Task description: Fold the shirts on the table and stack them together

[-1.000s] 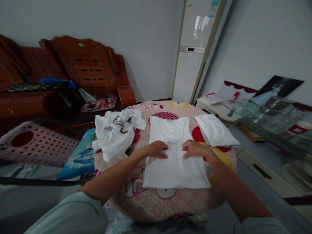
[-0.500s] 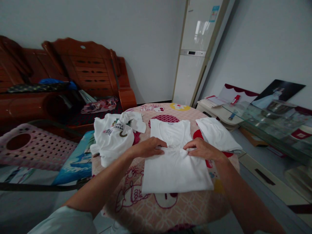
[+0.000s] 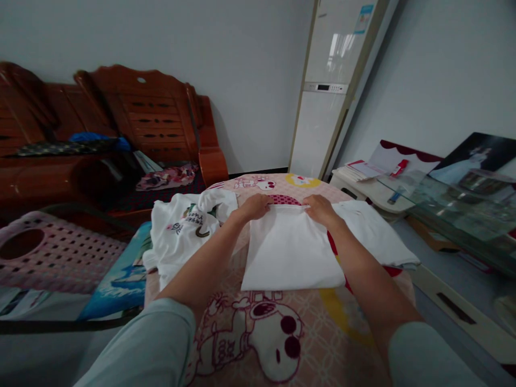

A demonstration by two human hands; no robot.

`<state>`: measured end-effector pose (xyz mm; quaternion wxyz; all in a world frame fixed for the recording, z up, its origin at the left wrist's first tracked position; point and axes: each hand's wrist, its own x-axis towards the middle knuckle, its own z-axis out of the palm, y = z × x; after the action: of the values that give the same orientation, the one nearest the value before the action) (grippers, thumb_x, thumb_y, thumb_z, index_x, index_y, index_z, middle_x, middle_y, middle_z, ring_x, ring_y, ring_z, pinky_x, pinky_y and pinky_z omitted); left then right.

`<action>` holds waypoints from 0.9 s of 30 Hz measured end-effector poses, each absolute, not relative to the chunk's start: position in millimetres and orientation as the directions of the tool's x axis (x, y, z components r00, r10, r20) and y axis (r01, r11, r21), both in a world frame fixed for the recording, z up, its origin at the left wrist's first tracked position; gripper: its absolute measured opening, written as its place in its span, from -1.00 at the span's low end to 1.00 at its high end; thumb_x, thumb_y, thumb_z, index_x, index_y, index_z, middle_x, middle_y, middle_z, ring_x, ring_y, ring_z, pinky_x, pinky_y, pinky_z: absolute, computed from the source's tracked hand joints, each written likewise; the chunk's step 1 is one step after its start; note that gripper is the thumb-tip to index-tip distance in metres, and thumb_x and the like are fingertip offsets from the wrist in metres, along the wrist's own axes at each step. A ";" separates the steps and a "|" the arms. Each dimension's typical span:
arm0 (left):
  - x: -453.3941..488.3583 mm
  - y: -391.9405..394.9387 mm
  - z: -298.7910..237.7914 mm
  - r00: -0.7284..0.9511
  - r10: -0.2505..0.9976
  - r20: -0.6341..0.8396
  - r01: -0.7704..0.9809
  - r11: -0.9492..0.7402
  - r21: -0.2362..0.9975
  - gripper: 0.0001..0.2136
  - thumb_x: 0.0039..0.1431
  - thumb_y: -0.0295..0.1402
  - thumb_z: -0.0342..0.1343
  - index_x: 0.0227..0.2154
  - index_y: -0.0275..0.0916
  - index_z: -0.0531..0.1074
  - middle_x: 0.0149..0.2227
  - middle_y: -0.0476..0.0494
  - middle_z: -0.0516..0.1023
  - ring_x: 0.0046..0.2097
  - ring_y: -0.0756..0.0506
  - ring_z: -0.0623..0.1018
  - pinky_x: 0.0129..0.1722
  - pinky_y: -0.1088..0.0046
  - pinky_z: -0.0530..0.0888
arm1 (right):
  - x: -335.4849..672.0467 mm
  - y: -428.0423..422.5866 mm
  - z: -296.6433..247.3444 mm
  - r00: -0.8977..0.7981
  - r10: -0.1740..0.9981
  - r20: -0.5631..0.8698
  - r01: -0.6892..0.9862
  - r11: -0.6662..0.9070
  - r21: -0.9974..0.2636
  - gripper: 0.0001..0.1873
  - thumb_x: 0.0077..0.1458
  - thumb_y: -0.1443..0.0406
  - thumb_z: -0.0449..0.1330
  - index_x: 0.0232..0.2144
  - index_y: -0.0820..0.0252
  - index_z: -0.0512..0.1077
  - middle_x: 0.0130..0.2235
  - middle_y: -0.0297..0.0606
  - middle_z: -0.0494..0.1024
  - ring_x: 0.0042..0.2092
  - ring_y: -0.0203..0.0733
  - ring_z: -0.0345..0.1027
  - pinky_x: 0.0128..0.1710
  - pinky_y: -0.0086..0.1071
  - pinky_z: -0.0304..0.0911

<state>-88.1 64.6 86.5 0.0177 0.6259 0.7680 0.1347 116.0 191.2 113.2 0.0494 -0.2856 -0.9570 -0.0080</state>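
Observation:
A plain white shirt, folded into a near-rectangle, lies on the patterned pink tablecloth in front of me. My left hand is closed on the far left corner of its top edge. At the far right corner, my right hand pinches the same edge, which is drawn fairly straight between them. The shirt's neckline is hidden from view. To the left lies a rumpled white printed top. A folded white garment rests to the right, beside my right forearm.
Left of the table stand a pink woven chair and a blue picture-printed cushion. Wooden seats line the back wall near a tall white air conditioner. A glass shelf is at the right.
Both hands have moved away from me, carrying the shirt's near part over its neckline. The shirt now looks shorter, and more of the tablecloth's dog print shows in front.

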 end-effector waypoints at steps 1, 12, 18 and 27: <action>-90.8 71.2 83.0 -0.218 0.967 0.130 0.958 0.187 0.216 -0.76 0.10 -0.53 0.08 -0.19 -0.24 0.55 -0.09 -0.26 0.59 0.00 -0.23 0.54 0.01 0.37 0.39 | 110.0 193.5 109.9 -0.822 0.564 0.079 0.566 0.824 0.013 -0.68 0.10 0.47 0.09 -0.17 0.23 0.57 -0.07 -0.06 0.59 0.00 -0.05 0.39 -0.06 -0.35 0.19; -96.7 103.3 62.3 -0.318 0.940 0.125 0.947 0.309 0.087 -0.69 0.17 -0.58 -0.03 -0.09 -0.29 0.50 -0.03 -0.36 0.54 0.04 -0.26 0.51 0.06 0.23 0.37 | 76.6 218.4 70.4 -0.791 0.605 0.094 0.612 0.784 0.106 -0.58 0.19 0.51 -0.05 -0.01 0.29 0.48 -0.04 0.08 0.54 0.05 0.04 0.36 0.04 -0.18 0.12; -66.2 72.6 25.7 -0.289 0.922 0.258 0.941 0.224 0.254 -0.59 0.22 -0.51 -0.02 0.14 -0.36 0.34 0.21 -0.39 0.37 0.26 -0.20 0.32 0.26 0.25 0.22 | 105.3 189.0 41.3 -0.839 0.530 0.125 0.534 0.846 0.000 -0.53 0.22 0.47 -0.04 0.16 0.35 0.32 0.18 0.07 0.39 0.20 -0.01 0.24 0.18 -0.23 0.06; -42.6 20.7 -13.8 -0.165 0.978 0.127 0.959 0.129 0.251 -0.45 0.31 -0.20 -0.06 0.30 -0.28 0.12 0.35 -0.35 0.13 0.37 -0.24 0.14 0.31 0.09 0.13 | 147.8 171.1 -9.2 -0.846 0.518 0.126 0.505 0.855 -0.121 -0.42 0.30 0.13 0.01 0.28 0.29 0.21 0.33 0.03 0.17 0.36 0.05 0.00 0.30 -0.07 -0.01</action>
<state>-42.6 20.7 -13.8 0.0341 0.6453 0.7506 0.1380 147.8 171.1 -9.2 0.0772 -0.2663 -0.9599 0.0416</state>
